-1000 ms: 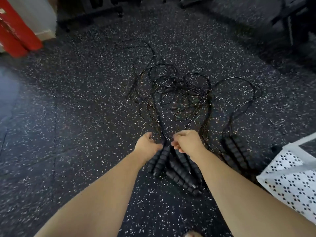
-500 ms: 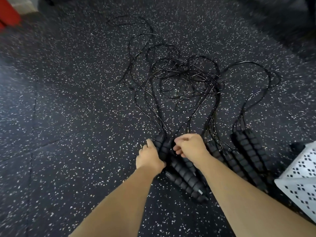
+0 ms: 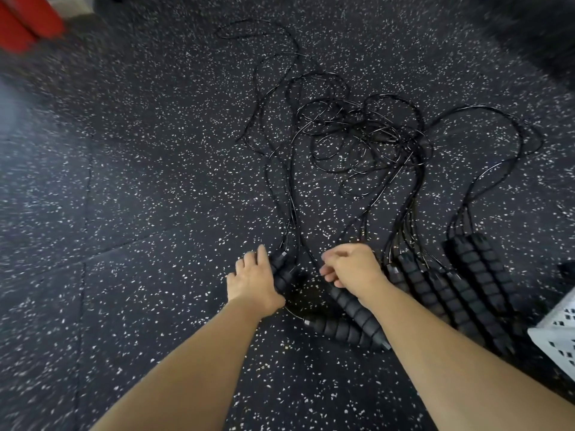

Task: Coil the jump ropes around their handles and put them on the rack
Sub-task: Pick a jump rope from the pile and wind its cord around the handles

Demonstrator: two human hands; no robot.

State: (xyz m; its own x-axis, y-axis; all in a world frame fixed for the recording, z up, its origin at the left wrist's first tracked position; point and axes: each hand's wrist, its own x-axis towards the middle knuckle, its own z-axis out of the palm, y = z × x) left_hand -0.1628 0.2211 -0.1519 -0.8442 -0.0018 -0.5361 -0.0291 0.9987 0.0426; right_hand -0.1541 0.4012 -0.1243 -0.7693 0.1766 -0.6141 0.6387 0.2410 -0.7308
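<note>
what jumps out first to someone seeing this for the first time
The tangle of thin black cords sprawled over the speckled floor in the middle draws the eye first. Nearer the camera the left hand grips a pair of foam handles while the right hand hangs curled beside it. A row of further handles lies to the right, near a white perforated basket.

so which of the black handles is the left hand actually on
The leftmost handles, set apart from the row: the left hand grips them. The other handles all lie further right, under or beyond the right hand.
</note>
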